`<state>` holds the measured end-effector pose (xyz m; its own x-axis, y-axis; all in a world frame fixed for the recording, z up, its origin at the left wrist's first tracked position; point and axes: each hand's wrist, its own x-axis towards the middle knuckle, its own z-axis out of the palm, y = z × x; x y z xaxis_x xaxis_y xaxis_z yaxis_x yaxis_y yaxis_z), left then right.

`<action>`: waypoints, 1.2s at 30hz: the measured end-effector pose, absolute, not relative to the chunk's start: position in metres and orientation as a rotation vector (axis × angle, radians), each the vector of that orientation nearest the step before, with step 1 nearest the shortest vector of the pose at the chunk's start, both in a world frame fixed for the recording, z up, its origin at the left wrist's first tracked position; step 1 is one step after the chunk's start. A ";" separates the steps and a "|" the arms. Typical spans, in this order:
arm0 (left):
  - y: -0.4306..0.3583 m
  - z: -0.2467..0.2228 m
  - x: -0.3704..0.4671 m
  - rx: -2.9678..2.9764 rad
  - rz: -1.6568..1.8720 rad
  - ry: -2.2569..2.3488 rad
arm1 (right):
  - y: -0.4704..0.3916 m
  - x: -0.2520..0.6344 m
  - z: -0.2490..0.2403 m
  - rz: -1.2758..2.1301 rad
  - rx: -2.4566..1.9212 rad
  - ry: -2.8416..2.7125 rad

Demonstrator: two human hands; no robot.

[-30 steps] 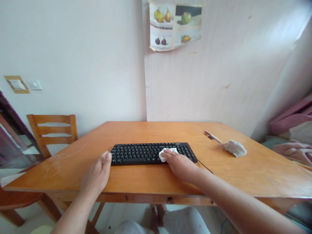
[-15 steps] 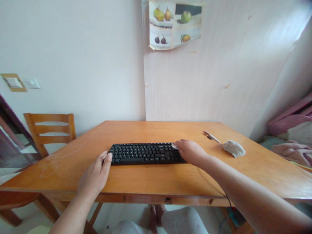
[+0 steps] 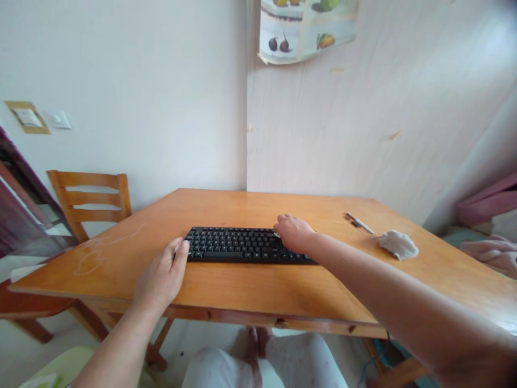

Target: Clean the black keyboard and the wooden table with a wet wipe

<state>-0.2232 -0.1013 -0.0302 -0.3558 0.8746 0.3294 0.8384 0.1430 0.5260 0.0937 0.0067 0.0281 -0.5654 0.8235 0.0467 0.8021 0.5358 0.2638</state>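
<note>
A black keyboard (image 3: 230,246) lies flat on the wooden table (image 3: 250,285), its long side towards me. My left hand (image 3: 163,272) grips its left end, the thumb on top near the corner. Over the right part of the keys is my right hand (image 3: 294,233), fingers closed on a small white wipe. Only a sliver of the wipe (image 3: 277,234) shows beneath the fingertips, so I cannot tell whether it is tissue or cloth. My right hand and forearm hide much of the keyboard's right end.
To the right lie a crumpled whitish cloth (image 3: 398,245) and some slim pen-like tools (image 3: 359,222). Pale thread-like lines (image 3: 91,258) mark the table's left side. A wooden chair (image 3: 95,199) stands at the left, and the wall (image 3: 194,108) rises behind the table.
My right hand has moved left along the keyboard's far edge with the wipe. My left hand keeps its grip on the left end. The whole view has shifted slightly.
</note>
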 end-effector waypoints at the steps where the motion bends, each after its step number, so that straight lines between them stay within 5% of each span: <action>1: -0.102 -0.030 -0.223 1.750 1.009 2.335 | 0.003 0.095 0.028 0.398 1.411 2.675; 19: -0.103 -0.026 -0.216 1.776 0.972 2.349 | -0.069 0.118 0.029 0.440 1.156 2.809; 27: -0.102 -0.028 -0.217 1.777 0.996 2.343 | -0.018 0.135 0.043 0.295 1.665 2.686; 36: -0.102 -0.029 -0.220 1.749 0.992 2.352 | 0.006 0.110 0.029 0.335 1.579 2.604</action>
<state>-0.2195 -0.1016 -0.0293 -0.3605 0.8737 0.3266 0.8436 0.1560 0.5137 0.1103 0.0060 0.0291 -0.4668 0.8831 0.0466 0.8661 0.4459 0.2257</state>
